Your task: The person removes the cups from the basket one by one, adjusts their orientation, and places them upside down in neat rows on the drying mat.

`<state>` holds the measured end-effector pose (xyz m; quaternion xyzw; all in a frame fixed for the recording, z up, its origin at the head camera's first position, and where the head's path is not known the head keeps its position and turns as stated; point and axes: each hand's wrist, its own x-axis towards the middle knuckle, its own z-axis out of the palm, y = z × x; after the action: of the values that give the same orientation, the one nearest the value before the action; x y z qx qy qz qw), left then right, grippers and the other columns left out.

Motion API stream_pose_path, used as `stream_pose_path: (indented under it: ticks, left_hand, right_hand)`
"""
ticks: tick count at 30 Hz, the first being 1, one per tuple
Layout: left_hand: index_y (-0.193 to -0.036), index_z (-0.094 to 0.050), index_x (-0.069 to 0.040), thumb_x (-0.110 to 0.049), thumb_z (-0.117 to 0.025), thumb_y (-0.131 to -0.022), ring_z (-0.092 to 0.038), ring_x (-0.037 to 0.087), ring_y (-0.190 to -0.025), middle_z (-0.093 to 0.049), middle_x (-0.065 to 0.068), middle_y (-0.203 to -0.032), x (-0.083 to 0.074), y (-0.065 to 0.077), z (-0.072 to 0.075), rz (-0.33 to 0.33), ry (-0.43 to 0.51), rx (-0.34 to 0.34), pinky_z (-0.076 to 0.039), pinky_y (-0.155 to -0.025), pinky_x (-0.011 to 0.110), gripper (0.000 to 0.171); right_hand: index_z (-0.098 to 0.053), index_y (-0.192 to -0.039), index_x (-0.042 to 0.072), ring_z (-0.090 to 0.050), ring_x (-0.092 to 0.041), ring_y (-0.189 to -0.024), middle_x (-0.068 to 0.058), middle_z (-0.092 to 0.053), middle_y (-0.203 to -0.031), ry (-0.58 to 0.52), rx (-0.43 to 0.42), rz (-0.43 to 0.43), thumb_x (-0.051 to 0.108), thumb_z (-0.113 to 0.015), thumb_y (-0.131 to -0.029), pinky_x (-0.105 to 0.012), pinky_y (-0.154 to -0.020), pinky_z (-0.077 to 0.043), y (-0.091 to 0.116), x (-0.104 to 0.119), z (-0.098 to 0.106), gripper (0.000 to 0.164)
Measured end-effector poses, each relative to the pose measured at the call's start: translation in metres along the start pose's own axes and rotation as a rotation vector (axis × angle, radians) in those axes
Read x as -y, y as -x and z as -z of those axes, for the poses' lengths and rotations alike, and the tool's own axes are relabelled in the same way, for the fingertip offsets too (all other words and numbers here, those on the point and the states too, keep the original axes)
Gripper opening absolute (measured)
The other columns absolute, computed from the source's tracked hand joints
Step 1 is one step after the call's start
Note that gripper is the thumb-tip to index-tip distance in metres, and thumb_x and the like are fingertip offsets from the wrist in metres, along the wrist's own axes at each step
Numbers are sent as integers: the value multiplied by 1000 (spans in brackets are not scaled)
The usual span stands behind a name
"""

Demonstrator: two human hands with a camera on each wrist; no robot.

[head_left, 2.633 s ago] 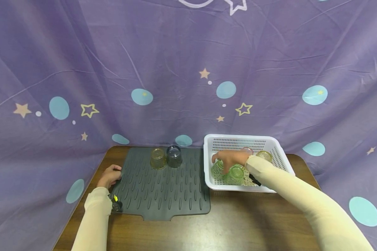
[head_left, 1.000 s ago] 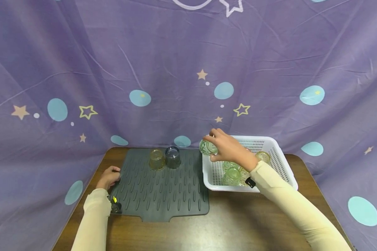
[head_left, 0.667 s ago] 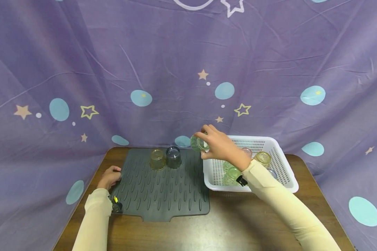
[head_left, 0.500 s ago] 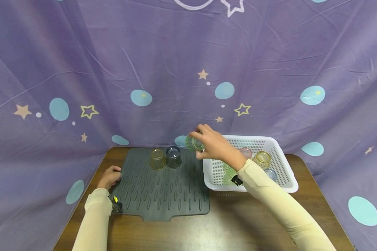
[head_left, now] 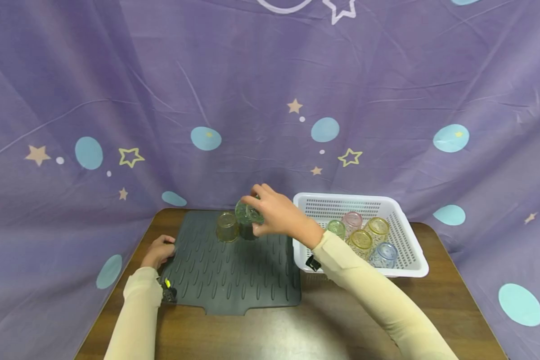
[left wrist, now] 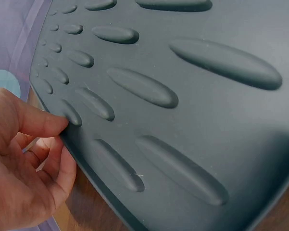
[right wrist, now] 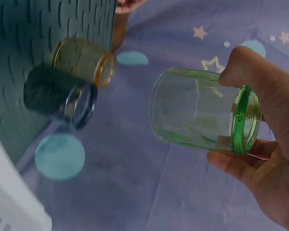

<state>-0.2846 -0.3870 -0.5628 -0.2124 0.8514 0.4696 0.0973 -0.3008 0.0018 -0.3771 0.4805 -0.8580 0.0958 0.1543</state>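
Observation:
My right hand (head_left: 276,212) grips a clear green drinking glass (right wrist: 197,110) round its thick base, and the glass hangs tilted over the back of the dark grey drying mat (head_left: 234,280). Below it, a dark blue-grey glass (right wrist: 57,96) stands upside down and is partly covered by the held glass in the head view. An amber glass (head_left: 227,227), also upside down, is just to its left. At the mat's left edge, my left hand (left wrist: 29,154) pinches the rim with the thumb on top and the fingertips at the side.
To the right of the mat is a white perforated basket (head_left: 405,235). In it are several upturned glasses, among them a green one (head_left: 336,229), a pink one (head_left: 352,221) and a blue one (head_left: 384,255). The wooden table (head_left: 324,320) ends at a purple curtain (head_left: 252,165) behind.
My right hand took a green glass from the basket, lifted it and carried it left over the mat to above the dark glass. My left hand has stayed at the mat's edge.

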Motion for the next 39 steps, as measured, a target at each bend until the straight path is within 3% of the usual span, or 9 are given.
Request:
stream_pose_path:
  ticks: [8, 18, 24, 28, 35, 39]
  left_hand:
    - [-132, -42, 3, -3, -43, -81, -49, 38, -113, -45, 29, -130, -3, 0, -2, -4, 0, 6, -48, -89, 45, 51]
    - [-125, -47, 3, -4, -46, -76, -52, 32, -101, -50, 24, -116, -1, -2, -2, -20, 41, 7, -48, -80, 39, 49]
    - [-129, -44, 4, -4, -45, -78, -50, 37, -108, -46, 28, -126, -6, 4, 4, -30, 26, 15, -48, -84, 43, 51]
    - [-132, -43, 5, -3, -45, -81, -51, 37, -108, -46, 30, -127, -7, 5, 7, -26, -2, 0, -48, -84, 43, 52]
    - [-131, -43, 4, -4, -44, -82, -51, 36, -110, -48, 27, -124, 0, 0, 4, -20, 7, 5, -48, -87, 42, 50]
    - [-130, -43, 4, -3, -44, -82, -51, 36, -110, -49, 27, -121, 1, 1, 3, -24, 9, 4, -49, -88, 43, 49]
  right_hand:
    - [-60, -137, 15, -42, -17, -92, -7, -54, -117, -25, 71, 24, 25, -74, -82, -25, -64, -39, -24, 22, -21, 57]
    - [-58, -139, 16, -46, -19, -100, -8, -53, -120, -41, 168, -90, 27, -77, -82, -28, -70, -44, -37, 20, -31, 61]
    - [-58, -138, 17, -53, -26, -111, -12, -55, -126, 35, 247, -262, 33, -82, -79, -37, -80, -55, -49, 8, -17, 66]
    - [-57, -140, 14, -54, -33, -122, -16, -55, -135, 24, 298, -417, 39, -87, -76, -44, -92, -56, -57, 0, -14, 75]
    - [-56, -143, 15, -55, -33, -122, -16, -56, -133, 26, 307, -680, 46, -89, -72, -45, -93, -55, -59, -15, -30, 84]
    - [-60, -138, 14, -56, -34, -118, -18, -59, -127, 25, 290, -763, 44, -92, -69, -45, -92, -56, -54, -22, -42, 82]
